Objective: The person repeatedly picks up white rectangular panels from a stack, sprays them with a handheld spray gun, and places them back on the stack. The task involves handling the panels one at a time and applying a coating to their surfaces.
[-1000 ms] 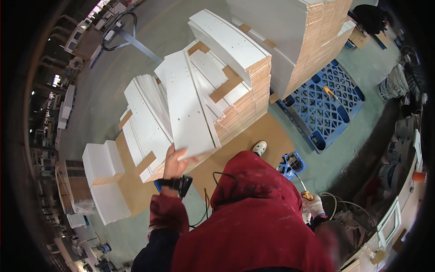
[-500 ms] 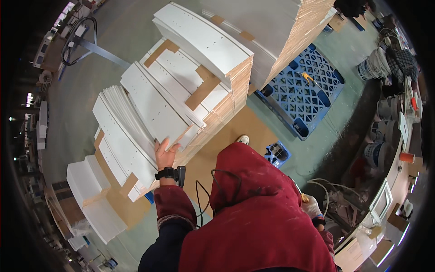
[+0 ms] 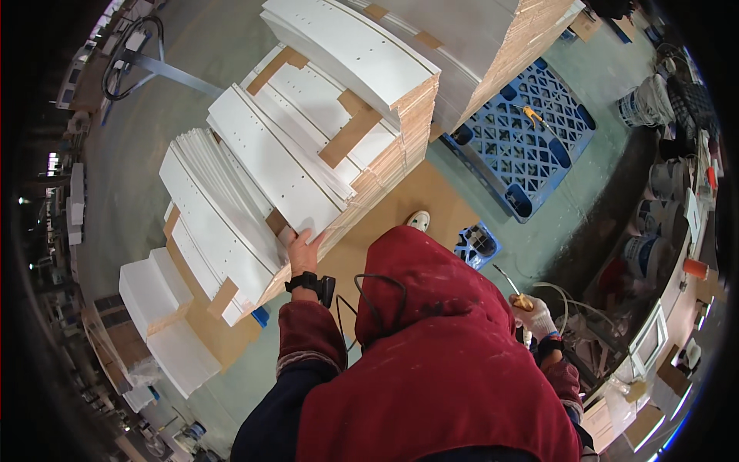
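Observation:
A long white panel (image 3: pixel 281 165) with small drilled holes lies on a stack of similar curved white panels. My bare left hand (image 3: pixel 304 252) is closed on its near end corner, fingers at the edge. A black device is strapped to that wrist. To the left, several thin white panels (image 3: pixel 212 165) lie packed side by side. My gloved right hand (image 3: pixel 540 317) is out to the right, closed round a yellowish air blow gun (image 3: pixel 523 302) with a thin metal nozzle pointing forward and left. Part of its grip is hidden by the glove and my red sleeve.
A tall panel stack (image 3: pixel 454 46) stands ahead. To its right, a blue plastic pallet (image 3: pixel 531 138) carries a yellow tool (image 3: pixel 531 115). A small blue block (image 3: pixel 477 245) sits near my shoe (image 3: pixel 419 221). Buckets (image 3: pixel 643 254), hoses and a cluttered bench line the right side.
The white panel's near end has shifted toward me and right, with my left hand moving along. My right hand has moved slightly forward, so the blow gun's nozzle shows more.

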The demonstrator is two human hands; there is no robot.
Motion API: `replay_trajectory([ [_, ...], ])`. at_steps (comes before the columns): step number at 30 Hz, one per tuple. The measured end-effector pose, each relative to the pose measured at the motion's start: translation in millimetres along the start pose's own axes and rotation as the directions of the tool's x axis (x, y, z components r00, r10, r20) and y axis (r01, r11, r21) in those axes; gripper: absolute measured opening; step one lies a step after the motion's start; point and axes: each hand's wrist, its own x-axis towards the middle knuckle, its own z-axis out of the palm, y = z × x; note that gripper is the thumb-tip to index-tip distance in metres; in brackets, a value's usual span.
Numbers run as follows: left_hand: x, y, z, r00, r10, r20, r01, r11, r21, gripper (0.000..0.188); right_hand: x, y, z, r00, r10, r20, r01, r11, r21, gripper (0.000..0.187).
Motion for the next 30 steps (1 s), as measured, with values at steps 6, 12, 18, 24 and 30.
replay_trajectory([
  [6,1,51,50,0.928,0.364,-0.08,-0.085,0.415,0.906,0.052,24,55,5,0.997,-0.074,0.005,0.074,0.997,-0.012,0.025],
  [12,16,131,192,0.958,0.04,0.283,-0.115,0.961,0.253,0.063,9,50,15,0.992,-0.123,-0.033,0.123,0.992,-0.017,0.03],
  [18,105,135,287,0.982,-0.025,0.185,-0.016,0.976,0.217,0.044,8,76,28,0.983,-0.167,-0.075,0.168,0.986,0.002,0.028],
  [24,119,129,283,0.959,-0.15,0.242,0.114,0.981,0.158,0.03,-2,90,49,0.987,-0.113,-0.118,0.13,0.979,0.156,0.03],
  [30,116,140,251,0.957,-0.071,0.281,-0.004,0.966,0.259,0.033,1,85,54,0.985,-0.147,-0.088,0.159,0.977,0.141,0.027],
])
